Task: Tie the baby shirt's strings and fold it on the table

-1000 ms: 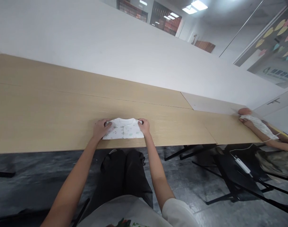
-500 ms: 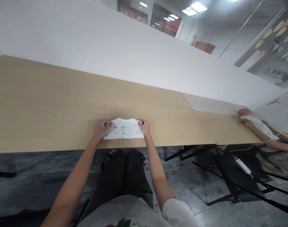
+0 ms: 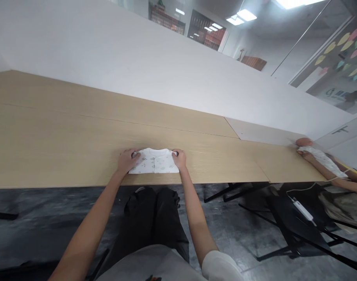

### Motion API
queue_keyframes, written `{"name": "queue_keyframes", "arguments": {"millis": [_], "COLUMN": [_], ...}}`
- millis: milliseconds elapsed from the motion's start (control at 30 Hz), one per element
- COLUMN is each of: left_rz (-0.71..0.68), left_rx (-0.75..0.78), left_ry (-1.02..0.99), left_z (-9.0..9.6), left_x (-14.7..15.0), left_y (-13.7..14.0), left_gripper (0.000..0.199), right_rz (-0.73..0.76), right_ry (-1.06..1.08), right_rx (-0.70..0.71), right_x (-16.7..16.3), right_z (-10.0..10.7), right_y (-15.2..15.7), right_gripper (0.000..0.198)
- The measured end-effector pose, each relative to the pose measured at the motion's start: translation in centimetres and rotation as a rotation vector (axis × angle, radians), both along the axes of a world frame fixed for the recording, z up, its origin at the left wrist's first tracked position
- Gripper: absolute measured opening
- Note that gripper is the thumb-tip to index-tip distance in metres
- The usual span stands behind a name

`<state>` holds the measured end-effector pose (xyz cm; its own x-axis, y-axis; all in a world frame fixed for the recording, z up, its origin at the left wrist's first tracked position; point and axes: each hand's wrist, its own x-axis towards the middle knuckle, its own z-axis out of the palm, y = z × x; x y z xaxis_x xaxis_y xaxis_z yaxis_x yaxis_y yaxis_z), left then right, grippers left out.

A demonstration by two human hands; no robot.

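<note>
A white baby shirt [image 3: 155, 162] with a small print lies folded into a wide, low shape near the front edge of the wooden table [image 3: 79, 148]. Its round collar points away from me and a front seam runs down the middle. My left hand [image 3: 127, 160] grips the shirt's upper left corner, thumb on top and fingers around the far side. At the upper right corner, my right hand [image 3: 179, 159] pinches the cloth between thumb and fingers. The fingertips under the cloth are hidden.
A white wall [image 3: 155, 66] with glass above it stands behind the table. Far right, another person's hand [image 3: 307, 156] rests by a white printed cloth [image 3: 323, 160] and a round brownish object [image 3: 304, 142]. A black folding chair [image 3: 292, 218] holds a white power strip [image 3: 303, 210].
Both hands keep their hold on the shirt's two upper corners, and the shirt stays in place on the table. The view has shifted slightly.
</note>
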<state>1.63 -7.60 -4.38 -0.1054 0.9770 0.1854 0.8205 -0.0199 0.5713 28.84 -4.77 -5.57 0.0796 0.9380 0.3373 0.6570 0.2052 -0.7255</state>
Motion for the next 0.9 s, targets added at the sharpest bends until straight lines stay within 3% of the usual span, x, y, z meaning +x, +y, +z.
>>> {"name": "queue_keyframes", "arguments": {"millis": [633, 767, 900], "left_rz": [-0.015, -0.005, -0.014], "left_rx": [0.008, 0.012, 0.076], "left_ry": [0.014, 0.031, -0.118], "left_z": [0.0, 0.5, 2.2], "left_x": [0.3, 0.7, 0.6], "left_y": [0.1, 0.5, 1.8], "left_gripper": [0.039, 0.035, 0.035], "right_rz": [-0.011, -0.008, -0.010], "right_ry": [0.031, 0.088, 0.215], "right_rx": [-0.006, -0.013, -0.011], "right_x": [0.3, 0.4, 0.5], "right_z": [-0.2, 0.1, 1.4], "right_y": [0.2, 0.4, 1.2], "right_gripper": [0.016, 0.016, 0.012]}}
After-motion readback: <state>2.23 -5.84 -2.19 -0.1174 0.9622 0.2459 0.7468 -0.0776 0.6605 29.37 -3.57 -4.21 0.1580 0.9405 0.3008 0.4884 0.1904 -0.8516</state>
